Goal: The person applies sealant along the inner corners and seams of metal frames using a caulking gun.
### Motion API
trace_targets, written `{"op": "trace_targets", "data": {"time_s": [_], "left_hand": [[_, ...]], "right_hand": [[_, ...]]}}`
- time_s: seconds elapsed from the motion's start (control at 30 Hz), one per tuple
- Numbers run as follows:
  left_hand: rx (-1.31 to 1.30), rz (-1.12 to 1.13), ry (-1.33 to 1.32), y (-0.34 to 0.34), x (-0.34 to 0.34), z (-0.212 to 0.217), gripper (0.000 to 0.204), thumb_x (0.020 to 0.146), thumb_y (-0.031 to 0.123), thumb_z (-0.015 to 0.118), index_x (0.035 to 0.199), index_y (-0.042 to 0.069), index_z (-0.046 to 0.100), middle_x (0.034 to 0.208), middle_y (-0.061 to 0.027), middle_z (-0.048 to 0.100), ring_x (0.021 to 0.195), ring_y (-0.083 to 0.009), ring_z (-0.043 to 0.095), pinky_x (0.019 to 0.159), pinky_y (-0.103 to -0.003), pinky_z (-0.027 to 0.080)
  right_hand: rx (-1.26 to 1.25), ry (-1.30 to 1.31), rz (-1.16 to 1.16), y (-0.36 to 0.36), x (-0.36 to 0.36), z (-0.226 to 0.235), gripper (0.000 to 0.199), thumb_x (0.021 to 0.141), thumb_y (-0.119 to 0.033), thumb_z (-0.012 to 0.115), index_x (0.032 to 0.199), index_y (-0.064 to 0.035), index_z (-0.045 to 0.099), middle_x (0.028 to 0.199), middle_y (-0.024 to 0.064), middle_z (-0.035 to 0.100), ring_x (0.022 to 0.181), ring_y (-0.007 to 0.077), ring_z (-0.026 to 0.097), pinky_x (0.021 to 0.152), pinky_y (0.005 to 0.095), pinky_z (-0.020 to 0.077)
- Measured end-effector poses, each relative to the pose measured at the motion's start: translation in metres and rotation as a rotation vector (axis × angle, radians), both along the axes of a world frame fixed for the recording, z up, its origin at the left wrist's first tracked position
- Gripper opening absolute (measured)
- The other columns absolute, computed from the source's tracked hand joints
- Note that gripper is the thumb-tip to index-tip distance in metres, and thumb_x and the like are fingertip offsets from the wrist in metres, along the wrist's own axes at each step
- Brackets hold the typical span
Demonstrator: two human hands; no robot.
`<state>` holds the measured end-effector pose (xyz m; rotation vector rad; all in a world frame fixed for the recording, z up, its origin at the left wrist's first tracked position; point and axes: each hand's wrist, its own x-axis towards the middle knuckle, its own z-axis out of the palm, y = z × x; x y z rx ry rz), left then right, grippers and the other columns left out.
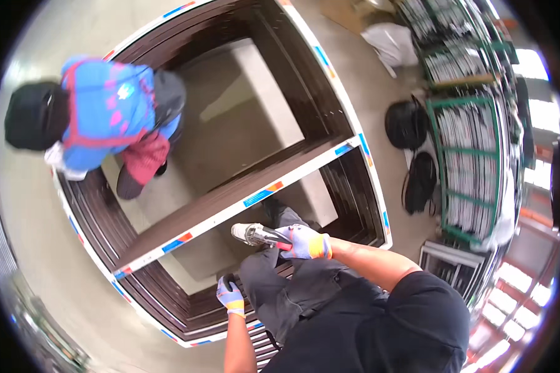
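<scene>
My right hand (pixel 303 242), in a light purple glove with a yellow-orange cuff, is closed round the black and red grip of a handheld tool (pixel 252 234). The tool's pale silver, bulky head points left, over the smaller opening of a large frame (pixel 221 214). I cannot make out its exact kind. My left hand (pixel 231 296), gloved alike, hangs low near the frame's inner edge. Its fingers are apart, and I see nothing held. Dark brown frames are stacked below, the top one faced with white film marked in blue and orange. My legs are within the smaller opening.
Another person (pixel 109 112) in blue and pink clothing and a black cap leans at the frame's left side. Two black bags (pixel 407 123) lie on the floor to the right. Beyond them, green racks (pixel 470 165) hold upright panels. White sheeting (pixel 392 45) lies at the far right.
</scene>
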<state>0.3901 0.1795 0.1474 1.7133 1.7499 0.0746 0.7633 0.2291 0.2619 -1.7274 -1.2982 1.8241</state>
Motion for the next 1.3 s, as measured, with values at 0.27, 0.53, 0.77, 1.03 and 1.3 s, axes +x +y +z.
{"op": "trace_targets", "data": {"time_s": [0.27,0.53,0.77,1.03,1.3], "left_hand": [[0.022,-0.535,-0.132,0.123,0.086,0.000,0.016,0.081,0.001,0.055,0.094,0.003,0.064,0.090,-0.0140,0.067,0.087,-0.0320,0.065,0.081,-0.040,0.051],[-0.051,-1.176,-0.205,0.150,0.175,-0.015,0.023,0.085,-0.004,0.050,0.100,0.003,0.066,0.092,-0.0125,0.068,0.085,-0.0268,0.067,0.080,-0.035,0.053],[-0.364,-1.454,-0.382,0.049,0.247,-0.018,0.024,0.085,-0.004,0.054,0.105,0.002,0.066,0.094,-0.0145,0.067,0.088,-0.0273,0.067,0.081,-0.034,0.052],[-1.061,-1.447,-0.339,-0.079,0.267,-0.015,0.091,0.074,0.028,0.083,0.147,0.003,0.035,0.139,-0.0159,0.049,0.130,-0.0297,0.049,0.110,-0.038,0.038],[-1.002,-0.975,-0.407,-0.077,0.291,-0.063,0.047,0.081,0.016,0.078,0.120,-0.001,0.060,0.105,-0.0058,0.067,0.089,-0.0127,0.062,0.082,-0.029,0.052]], "right_hand": [[-0.087,0.051,-0.971,-0.126,0.004,-0.016,0.037,0.076,-0.019,0.074,0.110,-0.0059,0.066,0.094,0.0098,0.071,0.090,0.0199,0.066,0.086,0.0348,0.0518],[0.086,-0.044,-1.717,-0.206,-0.076,-0.048,0.044,0.078,-0.009,0.071,0.120,-0.0025,0.061,0.102,0.0034,0.069,0.093,0.0136,0.062,0.089,0.0310,0.0493],[-0.008,-0.292,-1.823,-0.252,-0.124,-0.056,0.044,0.078,-0.008,0.067,0.121,-0.0044,0.060,0.110,0.0139,0.067,0.103,0.0326,0.064,0.090,0.0379,0.0510],[-0.095,-0.438,-1.950,-0.262,-0.140,-0.149,0.042,0.081,-0.023,0.065,0.116,-0.0023,0.058,0.110,0.0222,0.061,0.106,0.0407,0.059,0.094,0.0466,0.0474],[-0.028,-0.642,-1.599,-0.256,-0.118,-0.159,0.094,0.061,-0.037,0.080,0.135,0.0065,0.041,0.139,0.0314,0.040,0.133,0.0462,0.037,0.114,0.0483,0.0298]]}}
